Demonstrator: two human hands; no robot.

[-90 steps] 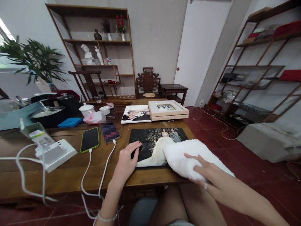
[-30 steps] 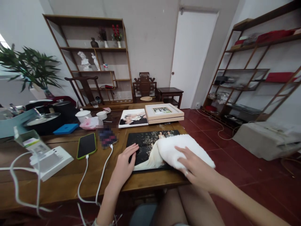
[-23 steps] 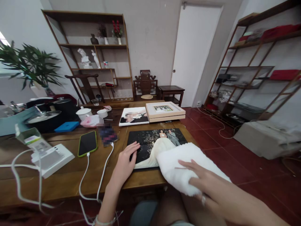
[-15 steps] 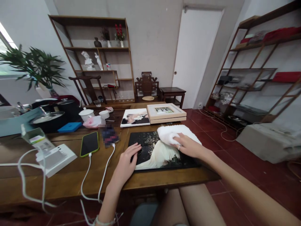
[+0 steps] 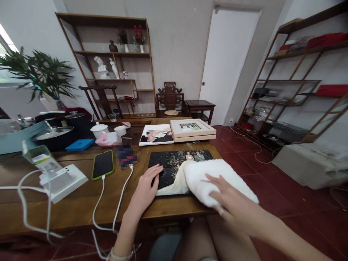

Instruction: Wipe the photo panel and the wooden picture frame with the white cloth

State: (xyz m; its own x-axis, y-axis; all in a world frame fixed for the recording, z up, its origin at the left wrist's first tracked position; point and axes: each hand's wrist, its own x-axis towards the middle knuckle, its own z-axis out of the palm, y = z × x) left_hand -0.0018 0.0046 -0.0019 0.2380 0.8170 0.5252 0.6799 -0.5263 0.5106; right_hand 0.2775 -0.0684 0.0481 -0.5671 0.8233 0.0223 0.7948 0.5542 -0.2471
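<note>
A dark wedding photo panel [image 5: 169,168] lies flat on the wooden table, showing a couple and a long pale dress train. My left hand [image 5: 148,183] rests at its left edge, fingers stretched out flat on the surface. In my right hand [image 5: 227,197] is a fluffy white towel [image 5: 201,181], gripped near its middle. The towel covers the lower right part of the panel and hangs past the table's right edge. The panel's lower right corner is hidden under it.
Behind the panel lie a white photo board [image 5: 144,139] and stacked light wood frames [image 5: 190,136]. Left of it are a green-cased phone [image 5: 103,165], white charging cables [image 5: 119,199], an open white box [image 5: 65,181], a blue box [image 5: 79,145], a pan [image 5: 54,139] and white cups.
My right hand has drawn the towel from the panel's upper right down towards me, uncovering the couple. My left hand stays at the left edge.
</note>
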